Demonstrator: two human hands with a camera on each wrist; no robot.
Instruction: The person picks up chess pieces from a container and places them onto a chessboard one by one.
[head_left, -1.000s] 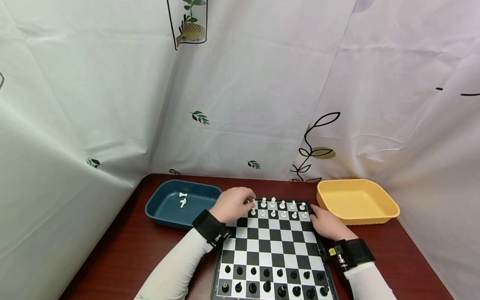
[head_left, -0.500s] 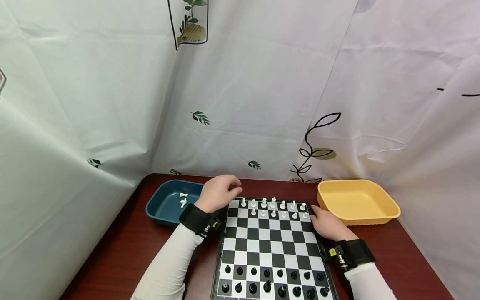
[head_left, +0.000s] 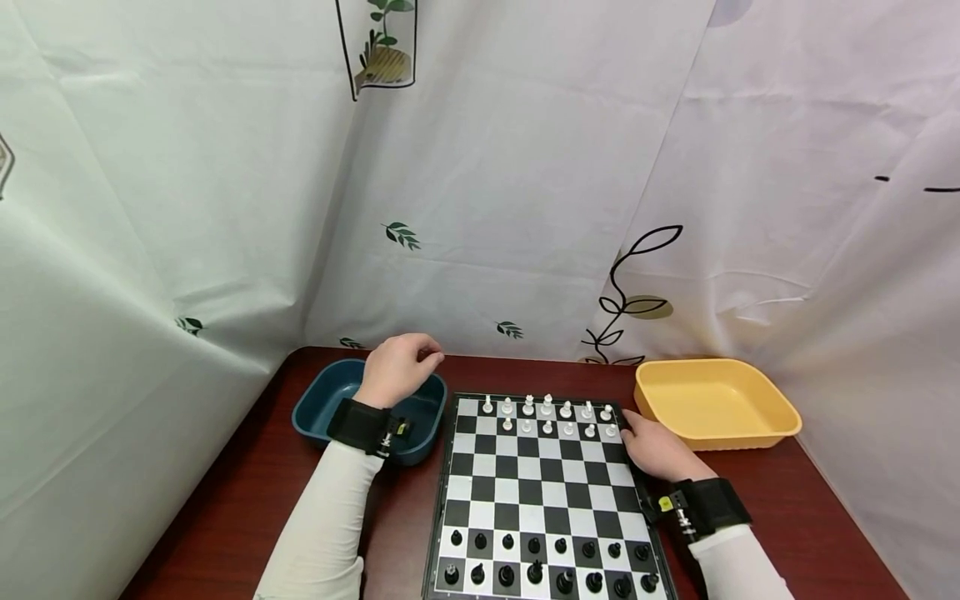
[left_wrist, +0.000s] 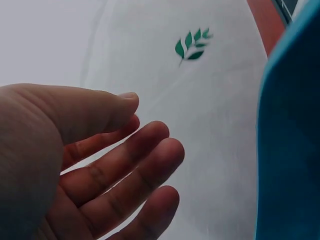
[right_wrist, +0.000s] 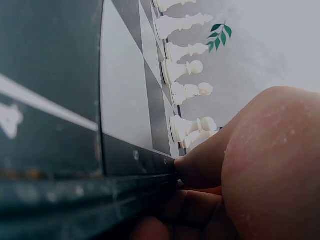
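My left hand (head_left: 397, 367) hangs over the blue tray (head_left: 427, 425), its fingers loosely bent; the left wrist view shows nothing between thumb and fingers (left_wrist: 157, 160). The hand and wrist hide the part of the tray where two white pieces lay. At the far right corner of the chessboard (head_left: 528, 487), my right hand (head_left: 660, 450) grips the frame, thumb (right_wrist: 200, 162) on top and fingers curled against the side. White chess pieces (head_left: 547, 408) stand in two rows at the far end, with the far left corner square bare. Black chess pieces (head_left: 535, 572) fill two rows at the near end.
A yellow tray (head_left: 716, 404) sits at the back right, just beyond my right hand. The dark red table (head_left: 322, 492) ends at a white printed cloth (head_left: 480, 208) behind and on both sides. Black straps with cameras circle both wrists.
My left hand has moved left, away from the far white row and over to the blue tray. A white piece it covered earlier stands in view. My right hand keeps its grip.
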